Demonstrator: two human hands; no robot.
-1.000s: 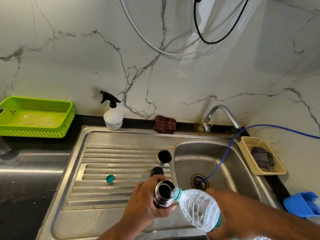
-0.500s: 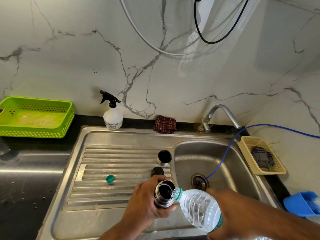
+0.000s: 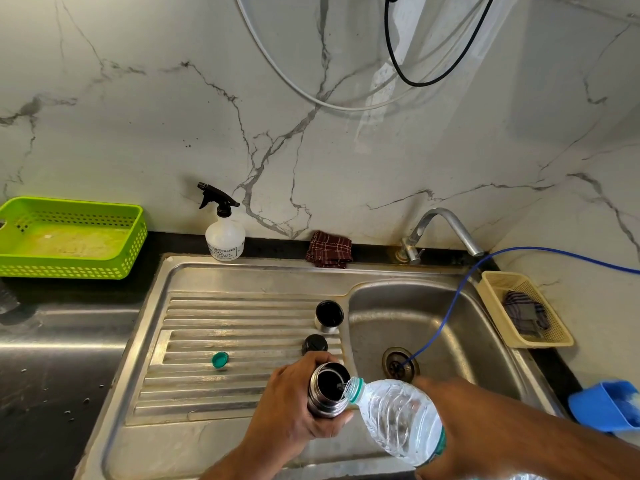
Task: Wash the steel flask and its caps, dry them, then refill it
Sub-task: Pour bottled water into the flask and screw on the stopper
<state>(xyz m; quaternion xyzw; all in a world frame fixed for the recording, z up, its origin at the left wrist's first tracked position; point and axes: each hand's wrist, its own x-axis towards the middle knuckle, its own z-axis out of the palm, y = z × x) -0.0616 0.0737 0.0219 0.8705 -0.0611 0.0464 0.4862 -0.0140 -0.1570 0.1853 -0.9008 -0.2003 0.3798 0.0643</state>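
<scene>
Steel sink (image 3: 242,271) under a marble wall (image 3: 156,140): water is going into the flask, and the margin at its mouth is looking thin.

Left grip (image 3: 291,405) is curling round the flask (image 3: 323,405) and holding it upright; right grip (image 3: 462,427) is wrapping the bottle (image 3: 398,417), just right of the left grip, and tipping its neck over the flask's rim. Judging from this, a squeeze on the soft bottle or a steeper tilt would be sending water past the narrow mouth and down the steel. The level inside is hiding in shadow, so overfilling is a risk too. Steel cap (image 3: 329,315) and black cap (image 3: 314,344) are lying just beyond the left grip, within reach of splashes.
</scene>
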